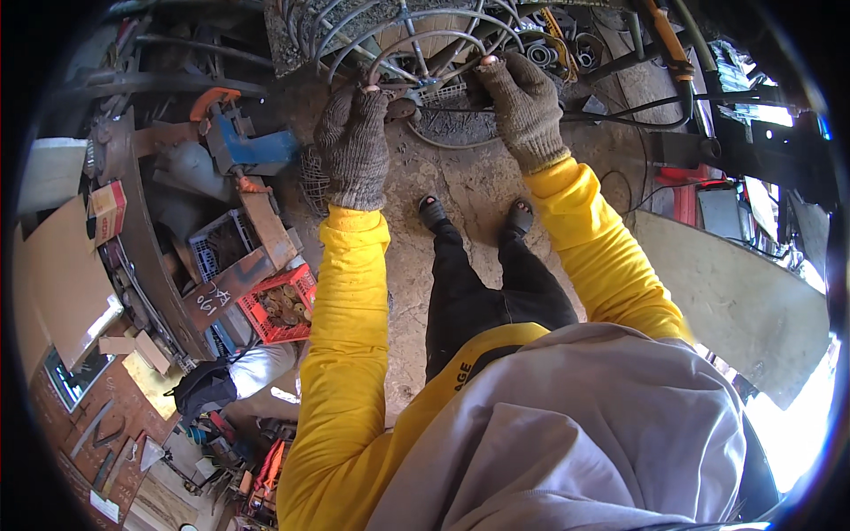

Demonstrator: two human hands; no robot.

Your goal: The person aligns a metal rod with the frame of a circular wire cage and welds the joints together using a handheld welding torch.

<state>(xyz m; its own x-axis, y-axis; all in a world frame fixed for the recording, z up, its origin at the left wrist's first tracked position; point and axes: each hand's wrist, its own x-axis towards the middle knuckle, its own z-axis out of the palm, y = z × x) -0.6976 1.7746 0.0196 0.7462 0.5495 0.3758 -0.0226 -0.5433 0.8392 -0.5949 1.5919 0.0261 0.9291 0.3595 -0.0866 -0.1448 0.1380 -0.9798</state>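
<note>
Yellow-sleeved, both gloved hands clench: left hand point(354, 146) and right hand point(524, 111) gripping curved steel rods point(416, 40); I'd keep wrists level.

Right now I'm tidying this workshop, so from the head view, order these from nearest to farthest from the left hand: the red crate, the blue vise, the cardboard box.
1. Blue vise, just left of the left hand.
2. Red crate, below, on the floor.
3. Cardboard box, far left.
</note>
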